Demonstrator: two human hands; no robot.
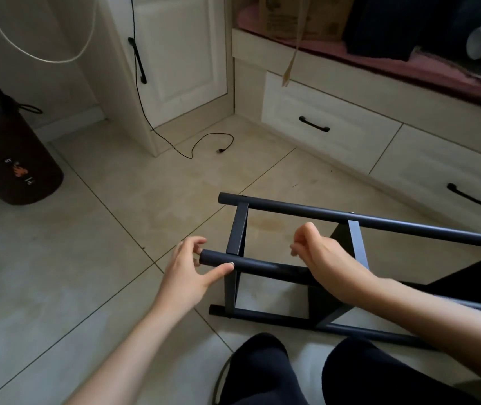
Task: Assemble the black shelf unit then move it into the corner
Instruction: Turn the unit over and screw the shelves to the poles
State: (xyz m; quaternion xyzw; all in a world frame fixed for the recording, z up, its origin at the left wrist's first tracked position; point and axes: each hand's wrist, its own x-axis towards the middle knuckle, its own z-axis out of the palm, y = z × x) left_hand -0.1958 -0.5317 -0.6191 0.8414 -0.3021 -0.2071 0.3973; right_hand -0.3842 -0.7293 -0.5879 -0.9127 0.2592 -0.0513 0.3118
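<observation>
Clearly the black shelf unit [297, 258] is only a bare frame so far, lying on its side on the tiled floor [116, 229] just in front of the person's knees [262, 369], with its round posts running left to right and flat cross-bars joining them.

The left hand [188, 270] pinches the open left end of the near upper post [251, 266], thumb under a small silvery fastener [231, 263] and fingertips curled at the tube's mouth. The right hand [328, 258] is laid over the same post further right, loosely closed, wrist pressing down; whether its fingers hold a small part I cannot tell.

My judgement is that the step in hand is seating or tightening that fastener at the post end. To do it well, the right hand should pin the post so the frame cannot roll, while the left turns the fastener straight and snug, checking that the cross-bar [237, 229] sits square before final tightening.

The corner where the cupboard [180, 54] meets the drawer base [335, 135] lies far off, with a black cable [204, 141] on the floor in the way.

As for writing, the dark bin [14, 147] at far left carries an orange flame-like mark [20, 171] and tiny letters, too small to read. Print on the cardboard box [300, 16] above the drawers is blurred.
</observation>
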